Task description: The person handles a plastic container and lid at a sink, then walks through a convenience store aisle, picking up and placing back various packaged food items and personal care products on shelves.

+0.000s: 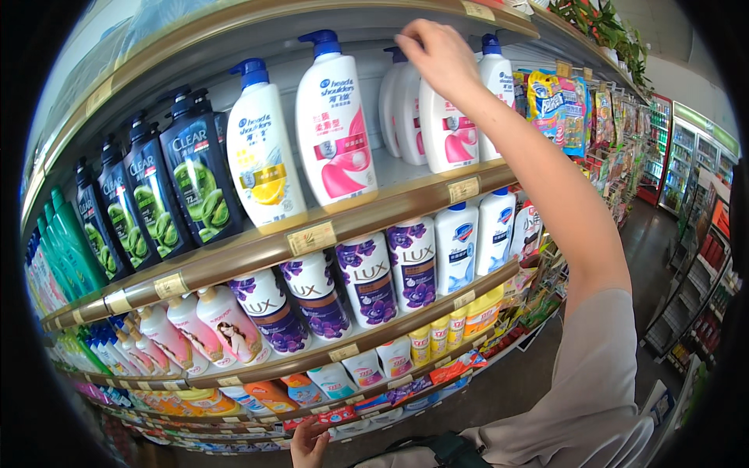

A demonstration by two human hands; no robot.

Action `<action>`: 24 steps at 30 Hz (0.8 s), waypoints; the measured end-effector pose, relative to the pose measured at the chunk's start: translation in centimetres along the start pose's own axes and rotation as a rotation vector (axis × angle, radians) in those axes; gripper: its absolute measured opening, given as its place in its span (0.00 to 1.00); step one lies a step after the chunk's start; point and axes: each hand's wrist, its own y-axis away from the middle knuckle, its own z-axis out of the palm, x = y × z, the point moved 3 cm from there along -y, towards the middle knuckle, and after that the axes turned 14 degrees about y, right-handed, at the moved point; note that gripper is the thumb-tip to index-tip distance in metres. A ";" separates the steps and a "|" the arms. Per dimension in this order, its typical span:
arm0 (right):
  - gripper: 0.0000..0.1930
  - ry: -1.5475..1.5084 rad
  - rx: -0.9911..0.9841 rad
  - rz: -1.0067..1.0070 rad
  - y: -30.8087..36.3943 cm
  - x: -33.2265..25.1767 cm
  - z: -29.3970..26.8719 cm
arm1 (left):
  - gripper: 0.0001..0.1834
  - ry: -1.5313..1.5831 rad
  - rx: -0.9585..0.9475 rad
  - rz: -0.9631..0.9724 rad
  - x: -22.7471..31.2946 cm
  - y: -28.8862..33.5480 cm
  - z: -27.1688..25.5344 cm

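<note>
My right hand (438, 53) reaches up to the top shelf, its fingers bent over the top of a white shampoo bottle (450, 136) with a pink label. The hand hides that bottle's pump. A similar white bottle (407, 109) stands behind it to the left, and one with a blue pump (496, 78) to the right. Further left on the same shelf are another pink-labelled pump bottle (335, 125) and a yellow-labelled one with a lemon picture (264, 152). Low at the bottom edge, my left hand (310, 444) is empty, its fingers loosely apart.
Dark pump bottles (195, 168) with green labels line the left of the top shelf (398, 183). Below are white bottles with purple flowers (367, 281) and pink bottles (234, 327). Hanging bags (544, 109) are on the right, beyond my arm; an aisle floor (636, 234) runs past racks and fridges.
</note>
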 end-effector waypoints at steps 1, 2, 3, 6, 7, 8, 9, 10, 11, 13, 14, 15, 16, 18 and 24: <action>0.13 0.060 0.082 -0.042 0.4 2.3 -0.3 | 0.19 -0.003 -0.009 -0.008 -0.2 -0.1 0.3; 0.12 0.075 0.113 -0.012 0.6 5.0 -0.5 | 0.19 -0.001 -0.014 -0.035 -0.3 -0.5 0.7; 0.12 0.082 0.144 0.018 0.7 7.1 -0.6 | 0.18 -0.012 -0.023 -0.045 -0.5 -0.7 1.1; 0.15 -0.002 -0.016 0.168 0.1 9.3 -0.5 | 0.18 -0.113 -0.046 -0.073 -0.7 -1.0 1.5; 0.17 -0.038 -0.108 0.223 0.1 9.8 -0.1 | 0.17 -0.110 -0.058 -0.077 -0.7 -1.1 1.9; 0.22 -0.110 -0.173 0.254 -0.1 10.0 0.9 | 0.17 -0.106 -0.070 -0.080 -0.6 -1.3 2.4; 0.23 -0.178 -0.226 0.296 -0.1 10.1 1.6 | 0.17 -0.102 -0.082 -0.083 -0.6 -1.5 3.0; 0.24 -0.244 -0.277 0.337 -0.1 9.9 2.1 | 0.17 -0.100 -0.095 -0.015 -0.6 -1.7 3.9; 0.25 -0.309 -0.328 0.378 0.0 9.9 2.6 | 0.16 -0.071 -0.120 -0.021 -0.5 -1.7 4.6; 0.27 -0.259 -0.365 0.370 -0.5 9.7 3.3 | 0.16 -0.014 -0.160 -0.031 -0.1 -1.6 5.7; 0.27 -0.199 -0.371 0.375 -0.8 9.2 3.4 | 0.17 -0.043 -0.208 -0.087 -0.6 -1.6 5.4; 0.27 -0.140 -0.376 0.380 -1.1 8.9 3.5 | 0.18 -0.014 -0.195 -0.051 -1.0 -1.4 5.3; 0.27 -0.143 -0.391 0.364 -1.3 9.0 3.8 | 0.18 0.019 -0.187 -0.016 -1.5 -1.2 5.4; 0.27 -0.108 -0.382 0.325 -2.5 9.7 5.1 | 0.21 0.043 -0.191 0.018 -2.7 -1.0 5.2; 0.24 -0.252 -0.299 0.367 -2.2 6.8 5.7 | 0.22 0.033 -0.111 -0.010 -4.0 0.4 3.7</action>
